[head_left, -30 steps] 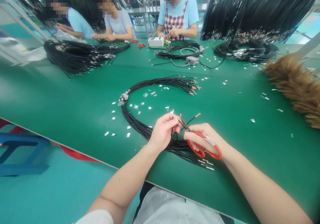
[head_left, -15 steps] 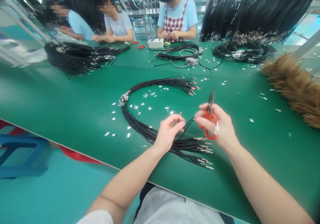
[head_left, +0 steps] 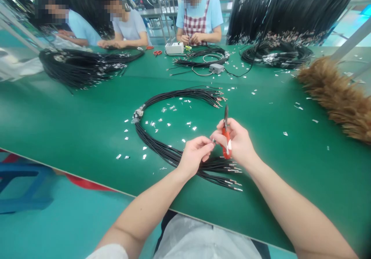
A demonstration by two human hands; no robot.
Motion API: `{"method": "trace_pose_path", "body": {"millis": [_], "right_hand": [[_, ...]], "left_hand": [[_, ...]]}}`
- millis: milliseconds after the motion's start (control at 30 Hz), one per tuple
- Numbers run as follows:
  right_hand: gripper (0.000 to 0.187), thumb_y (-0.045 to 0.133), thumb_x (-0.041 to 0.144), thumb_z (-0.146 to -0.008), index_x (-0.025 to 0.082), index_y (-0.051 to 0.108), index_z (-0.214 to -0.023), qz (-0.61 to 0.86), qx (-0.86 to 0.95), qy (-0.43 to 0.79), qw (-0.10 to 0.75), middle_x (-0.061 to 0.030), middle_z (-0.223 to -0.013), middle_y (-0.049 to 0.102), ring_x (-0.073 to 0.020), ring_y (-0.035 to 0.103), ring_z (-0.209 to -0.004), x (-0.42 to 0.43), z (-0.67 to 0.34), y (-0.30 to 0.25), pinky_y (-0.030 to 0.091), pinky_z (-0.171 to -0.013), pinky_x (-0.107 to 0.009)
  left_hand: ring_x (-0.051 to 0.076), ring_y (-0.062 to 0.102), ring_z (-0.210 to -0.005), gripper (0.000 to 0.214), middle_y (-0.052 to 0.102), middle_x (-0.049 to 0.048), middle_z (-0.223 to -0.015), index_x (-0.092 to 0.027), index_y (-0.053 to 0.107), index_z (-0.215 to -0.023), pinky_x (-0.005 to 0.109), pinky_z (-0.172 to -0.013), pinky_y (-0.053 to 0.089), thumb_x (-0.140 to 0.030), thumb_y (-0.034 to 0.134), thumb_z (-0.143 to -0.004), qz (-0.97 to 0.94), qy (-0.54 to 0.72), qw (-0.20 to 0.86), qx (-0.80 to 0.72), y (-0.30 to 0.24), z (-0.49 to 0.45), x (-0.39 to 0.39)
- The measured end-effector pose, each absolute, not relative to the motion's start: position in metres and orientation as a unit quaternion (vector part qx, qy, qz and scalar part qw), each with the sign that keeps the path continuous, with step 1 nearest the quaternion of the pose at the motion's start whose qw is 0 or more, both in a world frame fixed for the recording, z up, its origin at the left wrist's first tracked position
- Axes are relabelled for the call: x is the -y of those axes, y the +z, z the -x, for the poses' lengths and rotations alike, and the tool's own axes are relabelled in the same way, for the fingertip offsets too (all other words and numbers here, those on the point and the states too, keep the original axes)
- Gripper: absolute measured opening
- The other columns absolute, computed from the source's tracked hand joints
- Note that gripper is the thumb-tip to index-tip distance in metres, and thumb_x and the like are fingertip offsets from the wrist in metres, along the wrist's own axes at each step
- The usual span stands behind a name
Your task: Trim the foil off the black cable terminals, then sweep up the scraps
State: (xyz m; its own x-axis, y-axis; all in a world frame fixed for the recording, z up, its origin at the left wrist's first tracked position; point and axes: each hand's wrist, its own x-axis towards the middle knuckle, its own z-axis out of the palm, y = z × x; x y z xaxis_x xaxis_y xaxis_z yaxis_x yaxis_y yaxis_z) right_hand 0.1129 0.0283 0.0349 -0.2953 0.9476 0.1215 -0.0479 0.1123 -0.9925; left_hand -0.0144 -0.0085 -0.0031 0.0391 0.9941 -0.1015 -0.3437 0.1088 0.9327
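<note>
A bundle of black cables (head_left: 156, 142) lies in a C shape on the green table, bound with clear wrap at its left bend. Copper-coloured tips show at its upper end, silvery ones at its lower end. Above the lower end my left hand (head_left: 195, 154) is closed, pinching a cable end whose tip (head_left: 213, 140) just shows at the fingertips. My right hand (head_left: 237, 141) holds red-handled scissors (head_left: 227, 135), blades pointing away from me. Its thumb and forefinger meet the left fingertips at that cable end. A white bit sticks to the right hand beside the handle.
White scraps (head_left: 169, 124) litter the green table (head_left: 278, 174). Farther off lie cable coils (head_left: 81, 68), a grey box (head_left: 216, 68) and red scissors (head_left: 157, 53). A brown fluffy duster (head_left: 336, 93) is at right. Several people work across the table; a blue stool (head_left: 26, 185) stands at left.
My right hand has moved left with the scissors, closing the gap to my left hand. The scissors have turned more edge-on. The whole view has shifted slightly.
</note>
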Motion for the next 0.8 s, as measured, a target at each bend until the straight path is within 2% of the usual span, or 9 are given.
{"method": "trace_pose_path", "body": {"millis": [200, 333, 400, 533, 633, 800], "right_hand": [[0.027, 0.063, 0.030, -0.069, 0.021, 0.042, -0.082, 0.357, 0.593, 0.562, 0.453, 0.0057, -0.061, 0.054, -0.0089, 0.053, -0.053, -0.027, -0.109, 0.034, 0.046, -0.057, -0.025], [0.026, 0.061, 0.037, -0.072, 0.021, 0.043, -0.083, 0.404, 0.611, 0.502, 0.460, 0.0037, -0.062, 0.056, -0.0106, 0.054, -0.055, -0.029, -0.116, 0.030, 0.044, -0.057, -0.025], [0.026, 0.059, 0.043, -0.073, 0.021, 0.047, -0.081, 0.447, 0.679, 0.400, 0.424, 0.0032, -0.060, 0.054, -0.0105, 0.050, -0.051, -0.030, -0.122, 0.027, 0.039, -0.052, -0.024], [0.037, 0.058, 0.056, -0.070, 0.020, 0.053, -0.079, 0.458, 0.824, 0.190, 0.276, 0.0022, -0.054, 0.051, -0.0120, 0.046, -0.048, -0.033, -0.133, 0.025, 0.029, -0.048, -0.023], [0.043, 0.053, 0.062, -0.071, 0.020, 0.054, -0.079, 0.445, 0.862, 0.135, 0.203, 0.0002, -0.056, 0.054, -0.0134, 0.047, -0.049, -0.032, -0.135, 0.026, 0.026, -0.048, -0.022], [0.043, 0.052, 0.062, -0.072, 0.020, 0.057, -0.079, 0.430, 0.876, 0.109, 0.192, -0.0018, -0.060, 0.057, -0.0144, 0.050, -0.053, -0.030, -0.133, 0.028, 0.025, -0.049, -0.023]], "left_hand": [[0.003, 0.032, -0.042, 0.022, 0.043, -0.0032, -0.050, -0.013, 0.054, -0.063, 0.019, -0.039, 0.017, -0.031, 0.065, -0.068, -0.366, 0.511, 0.670, -0.395, 0.004, 0.020, 0.008], [0.004, 0.037, -0.043, 0.019, 0.044, -0.0037, -0.051, -0.014, 0.053, -0.064, 0.019, -0.039, 0.022, -0.028, 0.067, -0.067, -0.367, 0.553, 0.622, -0.415, 0.005, 0.023, 0.006], [0.005, 0.040, -0.044, 0.017, 0.046, -0.0039, -0.051, -0.015, 0.054, -0.066, 0.019, -0.041, 0.026, -0.026, 0.068, -0.066, -0.365, 0.581, 0.586, -0.431, 0.005, 0.025, 0.005], [0.006, 0.043, -0.045, 0.017, 0.048, -0.0039, -0.053, -0.016, 0.054, -0.066, 0.020, -0.042, 0.031, -0.023, 0.069, -0.064, -0.336, 0.620, 0.564, -0.430, 0.008, 0.029, 0.003], [0.005, 0.044, -0.044, 0.016, 0.050, -0.0038, -0.055, -0.016, 0.054, -0.066, 0.020, -0.042, 0.032, -0.021, 0.068, -0.065, -0.328, 0.625, 0.567, -0.424, 0.008, 0.031, 0.002], [0.006, 0.044, -0.044, 0.014, 0.049, -0.0041, -0.053, -0.015, 0.055, -0.067, 0.020, -0.042, 0.032, -0.021, 0.068, -0.066, -0.325, 0.618, 0.574, -0.427, 0.005, 0.031, 0.002]]}}
